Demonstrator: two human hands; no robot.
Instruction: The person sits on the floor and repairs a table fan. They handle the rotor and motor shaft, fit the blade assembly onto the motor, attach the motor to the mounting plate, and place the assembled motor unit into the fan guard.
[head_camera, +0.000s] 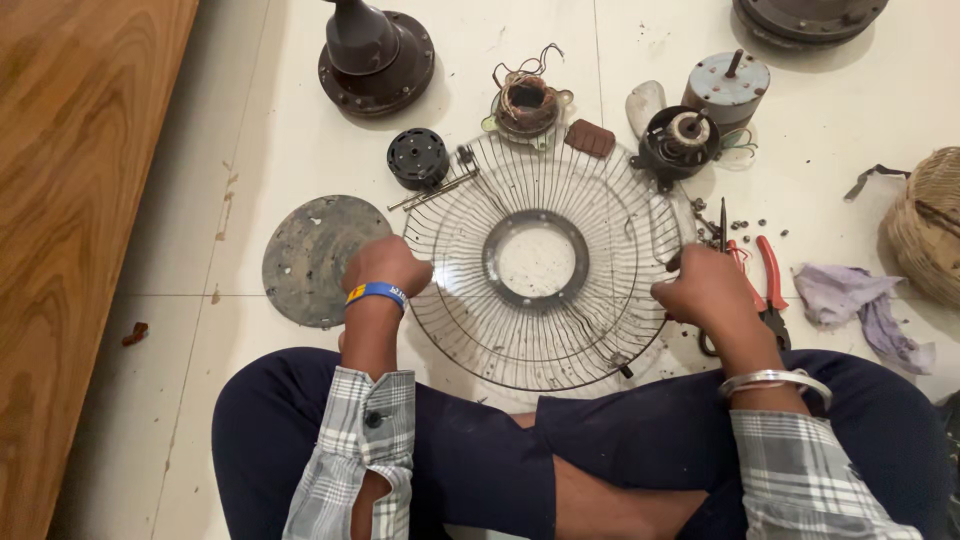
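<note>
Flat on the floor, face up, the round wire fan guard (540, 260) is being gripped at opposite rims by the closed left hand (385, 268) and closed right hand (705, 288)

The person wears a shirt in a grey and white check, with long sleeves. The left sleeve (352, 450) has its cuff open and folded back, and a small dark button sits on it near the top edge. The right sleeve (800, 470) ends in a plain cuff of the same check. On the left wrist sits a blue wristband (376, 292) with a yellow patch and pale lettering. On the right wrist hangs a thin silver bangle (775, 380), smooth and round. The trousers (500, 450) are dark navy and plain, without visible pockets or seams.
</note>
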